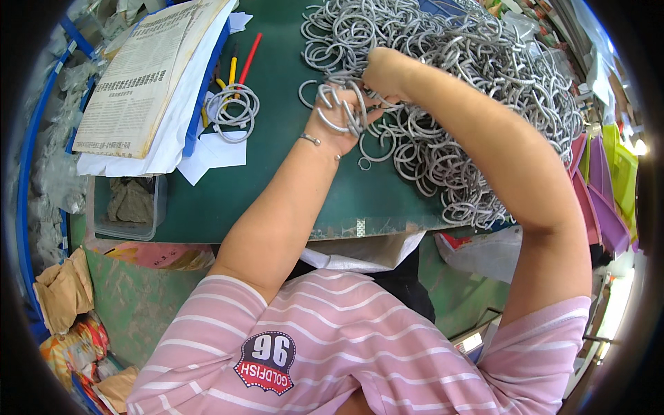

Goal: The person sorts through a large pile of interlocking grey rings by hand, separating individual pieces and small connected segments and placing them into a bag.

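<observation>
My left hand [339, 140] is closed around several grey metal rings [361, 119], shaped like open bangles, which loop over its fingers. My right hand [387, 73] is bent down beside them, its fingertips pinched at the edge of a grey ring; the hand itself partly hides this grip. A large heap of similar rings [484, 62] spreads over the right and far side of the green table [277, 187]. One small ring [364, 164] lies apart, just nearer than my left hand. A slim bangle [309, 138] sits on my left wrist.
Left of my hands, a few loose rings [235, 130] lie on white paper [225, 153] beside a red pen [250, 63] and a yellow-handled tool [232, 71]. Newspaper [131, 83] covers a blue tray. A clear plastic box [160, 207] holds a grey cloth [131, 200].
</observation>
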A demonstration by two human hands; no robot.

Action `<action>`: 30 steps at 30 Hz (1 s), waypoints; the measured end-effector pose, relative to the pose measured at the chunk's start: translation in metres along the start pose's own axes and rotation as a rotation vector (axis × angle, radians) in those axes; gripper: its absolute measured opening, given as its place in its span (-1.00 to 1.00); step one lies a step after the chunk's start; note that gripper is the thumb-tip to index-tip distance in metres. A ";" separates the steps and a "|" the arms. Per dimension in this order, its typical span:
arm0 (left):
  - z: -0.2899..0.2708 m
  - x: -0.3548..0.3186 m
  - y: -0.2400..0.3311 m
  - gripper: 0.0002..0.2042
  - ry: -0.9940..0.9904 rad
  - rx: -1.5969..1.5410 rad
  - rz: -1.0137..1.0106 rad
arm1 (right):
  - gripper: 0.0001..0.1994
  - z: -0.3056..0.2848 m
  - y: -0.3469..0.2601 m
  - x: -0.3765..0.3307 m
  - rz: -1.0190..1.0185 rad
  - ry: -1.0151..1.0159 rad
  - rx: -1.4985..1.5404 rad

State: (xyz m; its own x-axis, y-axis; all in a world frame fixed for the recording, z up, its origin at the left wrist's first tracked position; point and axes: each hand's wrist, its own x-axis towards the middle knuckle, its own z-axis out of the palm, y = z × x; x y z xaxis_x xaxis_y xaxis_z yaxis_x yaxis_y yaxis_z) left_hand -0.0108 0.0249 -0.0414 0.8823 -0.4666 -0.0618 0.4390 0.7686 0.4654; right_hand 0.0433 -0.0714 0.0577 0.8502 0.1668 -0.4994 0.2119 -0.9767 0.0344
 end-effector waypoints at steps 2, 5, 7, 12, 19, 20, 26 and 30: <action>-0.003 -0.001 0.014 -0.69 0.002 -0.022 -0.010 | -0.68 0.012 -0.016 -0.020 0.172 0.253 0.212; -0.006 -0.005 0.026 -0.64 -0.024 -0.232 0.037 | -0.62 0.038 -0.038 -0.046 0.234 0.430 0.882; -0.009 0.000 0.030 -0.75 -0.079 -0.202 -0.001 | -0.53 0.066 -0.046 -0.053 0.119 0.687 0.808; 0.003 -0.009 0.006 -0.81 0.139 0.454 0.062 | -0.31 0.161 -0.060 -0.072 0.012 1.009 0.594; -0.006 0.014 0.015 -0.87 0.153 0.296 -0.183 | -0.46 0.144 -0.028 -0.084 -0.136 1.022 0.670; -0.006 0.020 0.021 -0.86 0.126 0.264 -0.249 | -0.60 0.131 -0.023 -0.086 -0.087 0.845 0.809; 0.033 0.042 0.032 -0.86 0.202 0.498 -0.295 | -0.87 0.125 -0.016 -0.073 0.126 0.849 0.717; 0.036 0.049 0.042 -0.92 0.277 0.571 -0.284 | -0.90 0.148 -0.015 -0.064 0.045 1.026 0.471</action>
State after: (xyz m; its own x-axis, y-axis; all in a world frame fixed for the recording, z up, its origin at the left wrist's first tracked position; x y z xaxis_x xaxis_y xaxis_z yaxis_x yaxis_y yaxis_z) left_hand 0.0450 0.0181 0.0069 0.7907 -0.4285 -0.4372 0.5681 0.2475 0.7849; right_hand -0.0855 -0.0870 -0.0395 0.8922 -0.0499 0.4489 0.1526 -0.9022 -0.4035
